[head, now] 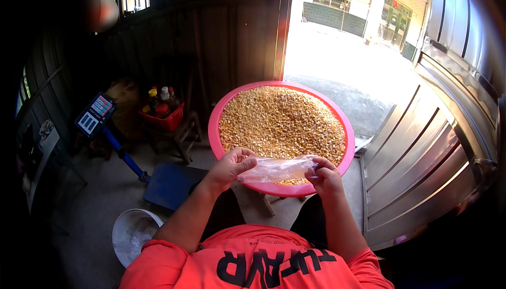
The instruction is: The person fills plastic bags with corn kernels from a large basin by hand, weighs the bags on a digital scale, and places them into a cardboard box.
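A clear plastic bag [272, 170] is stretched sideways between my hands, above the near rim of a big round pink basin [214, 137]. My left hand [233, 167] pinches the bag's left end between thumb and fingers. On the other side, my right hand [325, 175] grips its right end with curled fingers. The bag looks thin and flat, with nothing visible inside. Dried corn kernels [280, 121] fill the basin almost to its rim. Part of a wooden support [265, 206] shows beneath the basin.
To the left stands a platform scale with a blue plate [172, 184] and a keypad display [95, 114]. Near my left elbow is a white bucket [132, 229] with clear plastic inside. A red basket [170, 121] of bottles rests on a wooden stool [187, 139]. A metal door [415, 170] stands at right.
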`<state>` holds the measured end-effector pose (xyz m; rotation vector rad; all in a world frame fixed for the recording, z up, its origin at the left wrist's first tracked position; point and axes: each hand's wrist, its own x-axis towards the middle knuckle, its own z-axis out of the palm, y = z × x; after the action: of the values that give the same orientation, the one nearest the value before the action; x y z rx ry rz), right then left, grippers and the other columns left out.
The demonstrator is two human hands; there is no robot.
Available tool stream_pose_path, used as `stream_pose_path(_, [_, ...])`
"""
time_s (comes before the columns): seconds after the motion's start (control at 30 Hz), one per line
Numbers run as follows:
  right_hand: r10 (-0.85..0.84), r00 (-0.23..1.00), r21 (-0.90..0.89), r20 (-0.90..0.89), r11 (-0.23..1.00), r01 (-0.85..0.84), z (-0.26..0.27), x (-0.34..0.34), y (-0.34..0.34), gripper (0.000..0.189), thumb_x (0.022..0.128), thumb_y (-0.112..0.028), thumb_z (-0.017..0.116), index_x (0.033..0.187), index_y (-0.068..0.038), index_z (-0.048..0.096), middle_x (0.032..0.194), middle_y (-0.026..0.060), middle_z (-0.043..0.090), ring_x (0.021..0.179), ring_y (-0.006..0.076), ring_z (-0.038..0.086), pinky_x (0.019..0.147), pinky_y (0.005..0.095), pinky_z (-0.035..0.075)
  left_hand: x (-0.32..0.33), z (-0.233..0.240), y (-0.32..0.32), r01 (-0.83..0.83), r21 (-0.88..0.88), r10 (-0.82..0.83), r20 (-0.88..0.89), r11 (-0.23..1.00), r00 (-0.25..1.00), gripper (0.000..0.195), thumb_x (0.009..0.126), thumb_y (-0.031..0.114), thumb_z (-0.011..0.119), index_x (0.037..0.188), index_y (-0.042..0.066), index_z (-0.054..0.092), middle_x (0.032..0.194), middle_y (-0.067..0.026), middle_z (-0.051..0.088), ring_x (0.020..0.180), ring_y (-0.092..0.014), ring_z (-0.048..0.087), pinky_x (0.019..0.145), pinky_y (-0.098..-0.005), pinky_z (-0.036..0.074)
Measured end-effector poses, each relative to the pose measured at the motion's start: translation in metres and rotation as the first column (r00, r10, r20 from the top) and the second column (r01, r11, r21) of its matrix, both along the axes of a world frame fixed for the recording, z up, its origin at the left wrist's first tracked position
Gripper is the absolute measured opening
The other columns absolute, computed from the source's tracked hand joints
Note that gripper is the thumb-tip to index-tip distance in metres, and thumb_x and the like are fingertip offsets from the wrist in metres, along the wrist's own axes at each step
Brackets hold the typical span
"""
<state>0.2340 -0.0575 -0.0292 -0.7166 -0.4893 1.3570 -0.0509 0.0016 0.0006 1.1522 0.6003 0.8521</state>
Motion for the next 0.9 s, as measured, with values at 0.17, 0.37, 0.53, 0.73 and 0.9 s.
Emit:
stream_pose_path(0.17, [0.094,0.992,0.011,-0.089,0.996,-0.094,-0.015,0.019,0.021,0.035,0.068,0.011,0.039,0.095,0.003,0.06,0.086,0.0155,0.061,0.074,0.0266,0.061,0.065,0.037,0.052,0.007,0.006,0.001,0.158,0.245,-0.078,-0.309,0.957,0.948,0.03,0.081,0.02,0.068,0.099,-0.001,0.057,0.086,-0.0024,0.061,0.077,-0.006,0.055,0.066,-0.021,0.046])
stream_pose_path(0.37, [0.155,0.988,-0.082,0.022,0.985,-0.153,-0.004,0.013,0.032,0.033,0.07,0.01,0.04,0.096,0.006,0.059,0.085,0.0159,0.061,0.072,0.0245,0.061,0.065,0.0348,0.053,0.006,0.002,0.033,-0.08,-0.124,0.085,0.036,0.989,0.996,0.011,0.088,0.012,0.056,0.09,0.001,0.057,0.062,0.0007,0.054,0.047,-0.004,0.046,0.043,-0.019,0.038])
stream_pose_path(0.53, [-0.022,0.924,-0.002,0.381,1.0,0.024,0.007,0.016,0.033,0.025,0.077,0.007,0.045,0.096,0.002,0.06,0.084,0.0109,0.061,0.069,0.0159,0.059,0.064,0.028,0.05,0.012,-0.004,0.047,-0.024,-0.257,0.062,0.138,0.966,0.988,0.011,0.089,0.012,0.053,0.085,0.002,0.054,0.057,0.0015,0.047,0.039,-0.004,0.038,0.036,-0.0179,0.032])
stream_pose_path(0.73, [-0.166,0.631,0.379,0.758,0.899,-0.218,0.051,-0.023,0.023,0.025,0.079,0.014,0.042,0.093,0.002,0.059,0.09,0.0075,0.059,0.078,0.0146,0.059,0.072,0.026,0.047,0.022,0.001,0.043,-0.01,-0.272,0.037,0.094,0.962,0.995,0.009,0.089,0.012,0.053,0.088,0.003,0.055,0.061,0.0003,0.052,0.043,-0.004,0.044,0.04,-0.0182,0.038])
stream_pose_path(0.9, [-0.239,0.115,0.265,0.964,0.855,-0.446,0.016,-0.046,0.048,0.021,0.083,-0.003,0.051,0.102,-0.003,0.06,0.088,0.0139,0.062,0.085,0.0293,0.059,0.074,0.0346,0.046,0.031,0.001,0.055,0.03,-0.238,-0.02,0.043,0.971,0.999,0.01,0.089,0.014,0.054,0.089,0.004,0.055,0.067,-0.0006,0.056,0.046,-0.003,0.046,0.043,-0.0167,0.039])
